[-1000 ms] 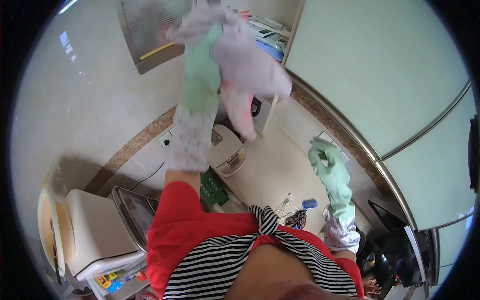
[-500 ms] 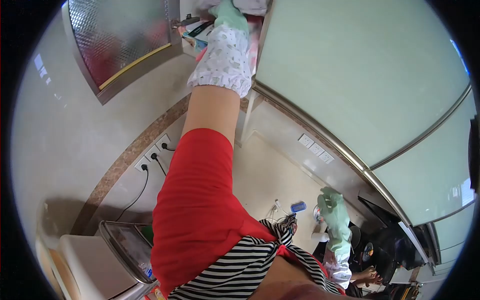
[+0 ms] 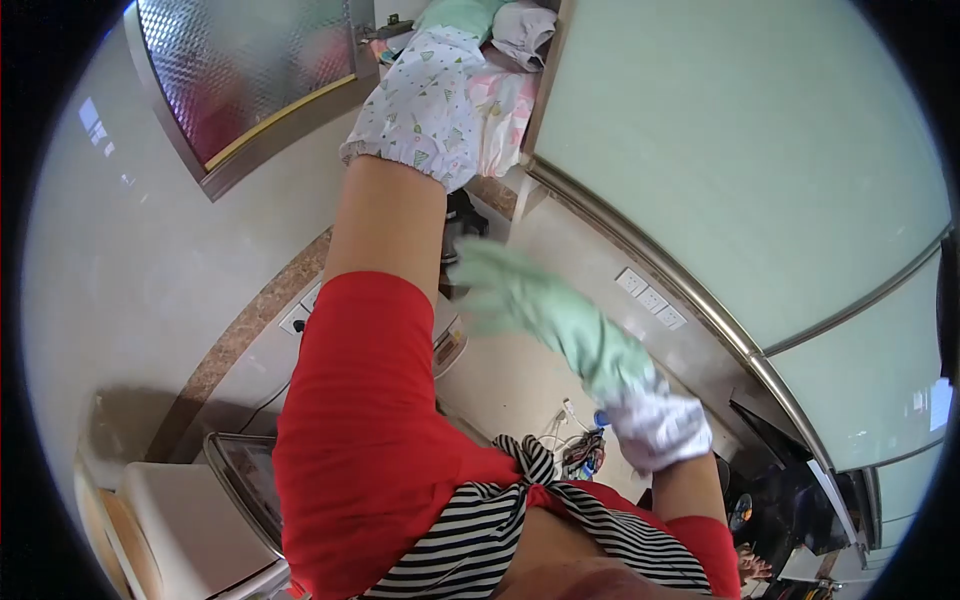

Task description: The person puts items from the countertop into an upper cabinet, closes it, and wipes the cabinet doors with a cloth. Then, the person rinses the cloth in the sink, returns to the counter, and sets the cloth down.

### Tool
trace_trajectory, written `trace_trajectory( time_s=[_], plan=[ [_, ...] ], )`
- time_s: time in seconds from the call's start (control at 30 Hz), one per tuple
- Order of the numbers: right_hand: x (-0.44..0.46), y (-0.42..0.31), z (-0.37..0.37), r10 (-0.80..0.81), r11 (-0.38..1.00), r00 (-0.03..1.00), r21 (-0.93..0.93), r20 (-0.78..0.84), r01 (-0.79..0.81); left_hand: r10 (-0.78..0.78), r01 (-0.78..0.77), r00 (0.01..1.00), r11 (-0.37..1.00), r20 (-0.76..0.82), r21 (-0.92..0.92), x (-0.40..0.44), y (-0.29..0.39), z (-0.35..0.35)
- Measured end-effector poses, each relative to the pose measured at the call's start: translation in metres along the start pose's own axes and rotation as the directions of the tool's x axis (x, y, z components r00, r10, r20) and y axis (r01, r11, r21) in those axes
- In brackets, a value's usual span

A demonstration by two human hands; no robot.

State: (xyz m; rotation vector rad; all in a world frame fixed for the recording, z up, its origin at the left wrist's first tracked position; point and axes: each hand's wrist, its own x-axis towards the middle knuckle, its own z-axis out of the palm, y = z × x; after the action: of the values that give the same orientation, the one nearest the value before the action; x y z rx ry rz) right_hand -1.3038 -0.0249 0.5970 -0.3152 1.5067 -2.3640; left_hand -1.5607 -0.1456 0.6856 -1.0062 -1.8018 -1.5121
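- The left hand [image 3: 462, 14] is reaching into the cupboard [image 3: 541, 112].
- A cloth [image 3: 524, 36] is lying just right of it, with a bundle [image 3: 508, 122] sitting below that cloth.
- A glass pane [image 3: 245, 75] is standing left of the left hand.
- The right hand [image 3: 503, 290] is hovering over the counter [image 3: 500, 385].
- Wall sockets [image 3: 651, 299] are sitting to its right.
- Cables [image 3: 582, 455] are lying on the counter, nearer the body than the right hand.
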Motion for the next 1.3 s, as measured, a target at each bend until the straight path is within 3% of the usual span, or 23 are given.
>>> trace_trajectory(
  time_s=[0.07, 0.13, 0.2, 0.23, 0.33, 0.47, 0.67, 0.7, 0.73, 0.77, 0.8, 0.87, 0.9, 0.97, 1.03, 1.07, 1.1, 1.13, 1.17, 1.2, 1.23, 1.3],
  plan=[
    [0.058, -0.029, 0.004, -0.002, 0.997, 1.000, 0.077, 0.022, 0.000, 0.008, -0.008, 1.000, 1.000, -0.001, -0.008, 0.004, 0.003, -0.007],
    [0.102, -0.055, 0.001, -0.120, 0.977, 0.992, 0.172, -0.024, 0.123, 0.029, -0.029, 1.000, 1.000, -0.004, -0.012, 0.009, 0.009, -0.016],
    [0.132, -0.075, 0.016, -0.334, 0.935, 0.889, 0.012, -0.313, 0.355, 0.055, -0.055, 0.998, 0.998, -0.005, -0.016, 0.017, 0.012, -0.024],
    [0.139, -0.090, 0.022, -0.366, 0.928, 0.837, -0.230, -0.406, 0.294, 0.067, -0.067, 0.998, 0.998, -0.003, -0.012, 0.022, 0.014, -0.027],
    [0.145, -0.146, 0.035, -0.339, 0.833, 0.817, -0.552, -0.466, 0.031, 0.111, -0.111, 0.994, 0.994, 0.003, -0.005, 0.038, 0.022, -0.035],
    [0.159, -0.165, 0.029, -0.455, 0.735, 0.761, -0.677, -0.463, 0.028, 0.104, -0.106, 0.993, 0.994, 0.057, 0.025, 0.060, 0.025, -0.036],
    [0.169, -0.174, 0.023, -0.555, 0.710, 0.694, -0.696, -0.458, 0.108, -0.041, 0.027, 0.980, 0.997, 0.193, 0.075, 0.063, 0.025, -0.018],
    [0.170, -0.175, 0.020, -0.564, 0.711, 0.689, -0.691, -0.455, 0.126, 0.202, -0.202, 0.973, 0.979, 0.109, -0.020, 0.061, 0.029, -0.010],
    [0.170, -0.176, 0.020, -0.572, 0.713, 0.686, -0.686, -0.450, 0.145, 0.428, -0.426, 0.904, 0.900, 0.002, -0.091, 0.059, 0.031, -0.005],
    [0.169, -0.177, 0.021, -0.578, 0.715, 0.685, -0.680, -0.443, 0.164, 0.477, -0.480, 0.870, 0.877, 0.127, -0.008, 0.062, 0.014, -0.005],
    [0.167, -0.177, 0.022, -0.584, 0.717, 0.685, -0.672, -0.435, 0.185, 0.479, -0.481, 0.869, 0.877, 0.123, -0.012, 0.068, 0.002, 0.003],
    [0.158, -0.176, 0.026, -0.592, 0.721, 0.694, -0.653, -0.409, 0.230, 0.182, -0.145, 0.866, 0.983, 0.465, -0.116, 0.079, -0.013, 0.023],
    [0.149, -0.173, 0.034, -0.593, 0.722, 0.704, -0.644, -0.391, 0.251, 0.184, -0.144, 0.867, 0.982, 0.464, -0.121, 0.081, -0.015, 0.031],
    [0.130, -0.158, 0.045, -0.587, 0.721, 0.737, -0.632, -0.336, 0.286, 0.162, -0.226, 0.926, 0.962, 0.342, 0.156, 0.083, -0.018, 0.051],
    [0.100, -0.136, 0.064, -0.563, 0.694, 0.771, -0.677, -0.298, 0.245, 0.047, -0.093, 0.987, 0.950, 0.156, 0.298, 0.081, 0.008, 0.072],
    [0.088, -0.111, 0.067, -0.615, 0.731, 0.686, -0.607, -0.389, 0.311, -0.011, -0.011, 0.998, 0.937, 0.061, 0.348, 0.079, 0.021, 0.083],
    [0.078, -0.088, 0.068, -0.646, 0.752, 0.592, -0.536, -0.482, 0.384, -0.220, 0.163, 0.972, 0.887, 0.086, 0.433, 0.086, 0.030, 0.088],
    [0.062, -0.079, 0.068, -0.644, 0.753, 0.592, -0.538, -0.484, 0.379, -0.421, 0.318, 0.902, 0.795, 0.093, 0.516, 0.092, 0.037, 0.091],
    [0.043, -0.075, 0.066, -0.388, 0.906, 0.722, -0.381, -0.573, 0.184, -0.444, 0.339, 0.889, 0.803, 0.112, 0.491, 0.101, 0.039, 0.093],
    [0.034, -0.073, 0.063, -0.095, 0.978, 0.787, -0.203, -0.610, -0.040, -0.429, 0.327, 0.895, 0.816, 0.121, 0.477, 0.107, 0.039, 0.094],
    [0.036, -0.071, 0.056, -0.093, 0.978, 0.786, -0.203, -0.611, -0.042, -0.412, 0.312, 0.901, 0.833, 0.136, 0.457, 0.110, 0.035, 0.095],
    [0.046, -0.073, 0.043, 0.110, 0.994, 0.927, 0.027, -0.359, -0.107, -0.357, 0.267, 0.918, 0.879, 0.173, 0.395, 0.109, 0.029, 0.091]
  ],
)
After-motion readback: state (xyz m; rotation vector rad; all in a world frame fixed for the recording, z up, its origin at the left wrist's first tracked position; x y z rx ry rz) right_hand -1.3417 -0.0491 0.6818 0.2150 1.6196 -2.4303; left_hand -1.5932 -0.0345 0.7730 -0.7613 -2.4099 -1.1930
